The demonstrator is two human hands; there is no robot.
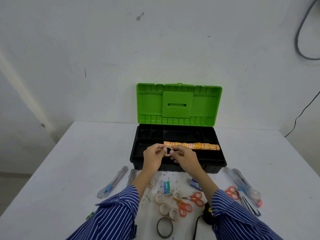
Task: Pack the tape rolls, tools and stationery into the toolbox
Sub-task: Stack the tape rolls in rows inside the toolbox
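Observation:
The black toolbox [220,163] stands open on the white table, its green lid [178,104] upright. A row of orange-labelled tape rolls [199,146] lies in its long front compartment. My left hand [153,158] and my right hand [184,157] together pinch one small tape roll [167,151] over the left end of that compartment. Several more small tape rolls [164,203] lie on the table between my forearms, with a larger dark-rimmed roll [164,227] nearer me.
A small stapler-pin box [166,187], orange scissors [190,203], a second pair of orange scissors [232,193], packaged cutters at left [112,184] and at right [245,186], a black tape measure [207,212] and a blue stapler [194,183] lie on the table.

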